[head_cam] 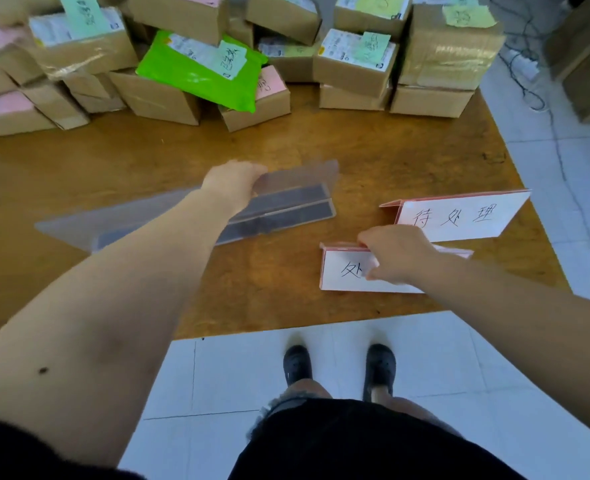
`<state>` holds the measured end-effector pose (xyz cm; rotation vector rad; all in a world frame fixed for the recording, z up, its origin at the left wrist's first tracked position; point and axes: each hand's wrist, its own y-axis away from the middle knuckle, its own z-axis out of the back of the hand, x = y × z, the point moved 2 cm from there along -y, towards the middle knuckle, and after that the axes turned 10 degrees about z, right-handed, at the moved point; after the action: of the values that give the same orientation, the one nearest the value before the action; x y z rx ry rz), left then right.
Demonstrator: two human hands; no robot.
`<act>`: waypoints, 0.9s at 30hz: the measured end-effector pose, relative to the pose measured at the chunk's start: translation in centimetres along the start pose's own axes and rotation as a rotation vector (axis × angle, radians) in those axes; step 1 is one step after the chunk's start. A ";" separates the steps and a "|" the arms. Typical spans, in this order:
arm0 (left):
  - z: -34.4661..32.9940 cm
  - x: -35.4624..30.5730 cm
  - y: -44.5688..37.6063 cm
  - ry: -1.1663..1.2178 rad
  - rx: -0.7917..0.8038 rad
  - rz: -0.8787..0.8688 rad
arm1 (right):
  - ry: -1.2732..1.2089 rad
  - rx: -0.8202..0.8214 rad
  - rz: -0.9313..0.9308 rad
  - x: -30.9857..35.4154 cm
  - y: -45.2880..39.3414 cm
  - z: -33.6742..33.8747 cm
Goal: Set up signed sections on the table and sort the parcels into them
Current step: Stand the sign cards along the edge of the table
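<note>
While leaning over table (pixel 390 161): left hand (pixel 231 183) grips top edge of clear divider (pixel 286 202), fingers curled over it. Right hand (pixel 395 252) pinches near sign (pixel 349 271), apparently at its fold. Second sign (pixel 460 216) just beyond, upright. Parcels (pixel 352 64) stacked along far edge.

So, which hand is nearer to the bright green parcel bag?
Left. The left hand grips the clear plastic divider at mid-table, just in front of the green parcel bag. The right hand is further back and to the right, holding the near sign.
</note>
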<state>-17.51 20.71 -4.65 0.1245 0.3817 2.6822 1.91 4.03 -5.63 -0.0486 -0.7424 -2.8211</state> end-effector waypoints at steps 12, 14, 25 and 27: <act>0.4 2.8 -3.9 0.019 -0.222 -0.050 | -0.018 -0.005 -0.013 4.3 -4.2 0.9; 0.1 3.5 -2.1 0.093 -0.311 -0.060 | -0.028 -0.012 0.005 5.2 -4.8 1.0; -1.3 8.4 11.5 0.307 -0.105 0.247 | 0.058 -0.098 0.301 14.3 -8.1 1.9; -1.8 8.8 13.9 0.283 -0.025 0.271 | 0.054 -0.101 0.342 16.3 -8.4 2.2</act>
<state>-31.29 11.93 -2.20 -0.2307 0.4438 2.9799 -15.95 8.88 -6.33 -0.1049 -0.5224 -2.5201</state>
